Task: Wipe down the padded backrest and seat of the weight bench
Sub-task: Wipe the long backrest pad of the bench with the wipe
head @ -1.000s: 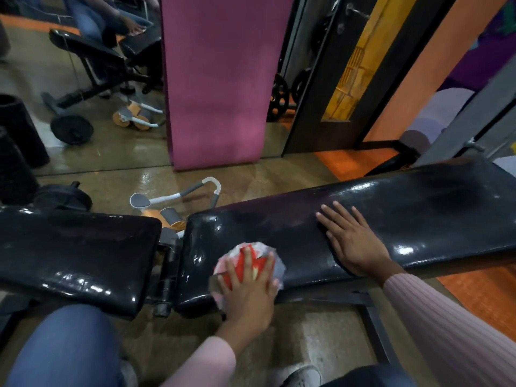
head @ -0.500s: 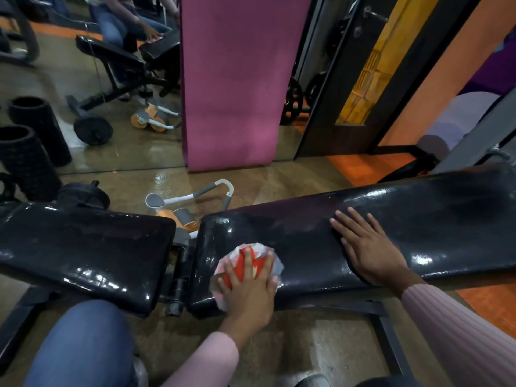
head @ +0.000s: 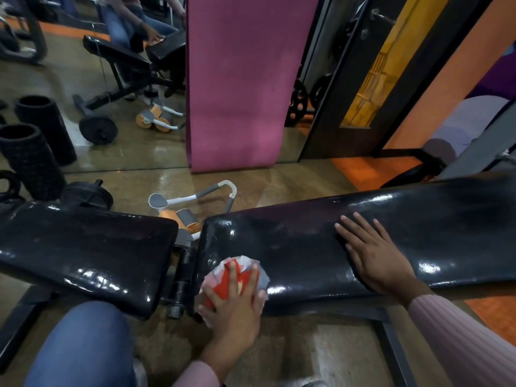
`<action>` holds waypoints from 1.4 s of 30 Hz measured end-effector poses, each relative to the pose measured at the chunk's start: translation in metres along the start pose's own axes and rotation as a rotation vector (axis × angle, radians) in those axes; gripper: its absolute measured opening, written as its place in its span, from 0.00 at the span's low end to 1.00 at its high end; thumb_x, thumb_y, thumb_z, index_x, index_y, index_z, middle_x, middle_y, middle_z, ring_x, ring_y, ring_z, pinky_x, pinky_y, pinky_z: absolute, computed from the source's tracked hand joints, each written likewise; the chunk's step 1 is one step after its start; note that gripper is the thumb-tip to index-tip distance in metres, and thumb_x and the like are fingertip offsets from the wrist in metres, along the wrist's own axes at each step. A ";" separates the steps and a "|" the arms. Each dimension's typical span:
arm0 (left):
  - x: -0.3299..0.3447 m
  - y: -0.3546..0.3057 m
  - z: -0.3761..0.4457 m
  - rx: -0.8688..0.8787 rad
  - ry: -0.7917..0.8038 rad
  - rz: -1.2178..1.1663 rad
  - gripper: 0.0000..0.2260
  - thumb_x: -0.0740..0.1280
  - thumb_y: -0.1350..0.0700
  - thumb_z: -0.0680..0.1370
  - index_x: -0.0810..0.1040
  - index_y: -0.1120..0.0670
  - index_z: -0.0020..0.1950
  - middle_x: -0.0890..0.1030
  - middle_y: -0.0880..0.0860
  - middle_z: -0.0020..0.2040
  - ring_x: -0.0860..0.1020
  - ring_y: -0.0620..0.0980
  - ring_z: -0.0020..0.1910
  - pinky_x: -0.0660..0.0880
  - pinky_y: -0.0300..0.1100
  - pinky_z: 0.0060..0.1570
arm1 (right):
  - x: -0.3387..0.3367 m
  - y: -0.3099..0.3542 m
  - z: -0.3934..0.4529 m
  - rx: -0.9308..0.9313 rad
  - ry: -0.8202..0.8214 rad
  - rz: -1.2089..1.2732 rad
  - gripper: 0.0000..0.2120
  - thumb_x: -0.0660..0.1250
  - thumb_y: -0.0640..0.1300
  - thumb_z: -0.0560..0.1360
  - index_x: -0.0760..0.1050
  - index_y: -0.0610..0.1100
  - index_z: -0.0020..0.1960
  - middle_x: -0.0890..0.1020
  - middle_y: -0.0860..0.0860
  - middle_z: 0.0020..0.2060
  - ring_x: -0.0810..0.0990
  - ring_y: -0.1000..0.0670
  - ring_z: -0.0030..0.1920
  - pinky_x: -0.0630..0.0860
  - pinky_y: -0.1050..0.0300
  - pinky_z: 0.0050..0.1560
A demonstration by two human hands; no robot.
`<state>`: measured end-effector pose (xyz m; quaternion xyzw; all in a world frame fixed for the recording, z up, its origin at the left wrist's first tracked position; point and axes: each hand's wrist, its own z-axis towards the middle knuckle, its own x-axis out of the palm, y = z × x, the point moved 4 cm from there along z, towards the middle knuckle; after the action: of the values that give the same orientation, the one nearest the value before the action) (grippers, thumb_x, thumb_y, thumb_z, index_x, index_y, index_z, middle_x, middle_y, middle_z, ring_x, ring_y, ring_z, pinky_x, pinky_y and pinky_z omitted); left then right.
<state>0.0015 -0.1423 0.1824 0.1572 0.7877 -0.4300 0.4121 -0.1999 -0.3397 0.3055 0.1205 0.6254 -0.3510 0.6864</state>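
Note:
The bench has two glossy black pads: the shorter seat pad [head: 83, 247] on the left and the long backrest pad [head: 307, 236] on the right, with a metal hinge gap between them. My left hand [head: 234, 308] presses a red and white cloth [head: 237, 270] with spread fingers against the near left corner of the backrest pad. Further right, my right hand [head: 374, 255] lies flat on that same pad, fingers straight.
An orange and grey ab roller [head: 190, 208] lies on the floor behind the hinge. A pink mat [head: 237, 85] leans on the mirror. Black foam rollers [head: 30, 160] and a weight plate [head: 86, 195] sit at left. My blue-jeaned knee [head: 81, 344] is at the lower left.
The view shifted so the bench sits further right and lower. Both hands keep their places on the backrest pad; the cloth stays at the near left corner.

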 end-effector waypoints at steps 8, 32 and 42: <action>-0.019 0.032 0.065 -0.072 0.025 -0.143 0.21 0.38 0.33 0.76 0.38 0.26 0.70 0.37 0.41 0.77 0.41 0.66 0.74 0.47 0.70 0.67 | -0.001 0.002 0.000 -0.008 -0.005 0.001 0.24 0.48 0.50 0.80 0.63 0.48 0.75 0.65 0.51 0.74 0.55 0.50 0.77 0.50 0.47 0.75; -0.008 -0.006 0.034 0.072 -0.131 0.041 0.25 0.37 0.37 0.79 0.42 0.38 0.76 0.39 0.50 0.78 0.36 0.62 0.74 0.41 0.64 0.70 | 0.005 -0.002 0.001 0.000 0.016 -0.010 0.25 0.47 0.51 0.80 0.63 0.49 0.75 0.64 0.51 0.75 0.55 0.49 0.77 0.52 0.45 0.74; -0.011 0.021 0.039 0.030 -0.210 0.002 0.27 0.39 0.40 0.79 0.49 0.46 0.77 0.58 0.57 0.77 0.59 0.61 0.74 0.59 0.64 0.68 | 0.005 -0.003 0.001 0.010 0.024 -0.003 0.24 0.47 0.51 0.80 0.63 0.50 0.75 0.63 0.52 0.75 0.53 0.51 0.77 0.54 0.45 0.74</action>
<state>0.0412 -0.1602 0.1682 0.1181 0.7334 -0.4556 0.4905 -0.2011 -0.3442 0.3022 0.1273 0.6320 -0.3538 0.6776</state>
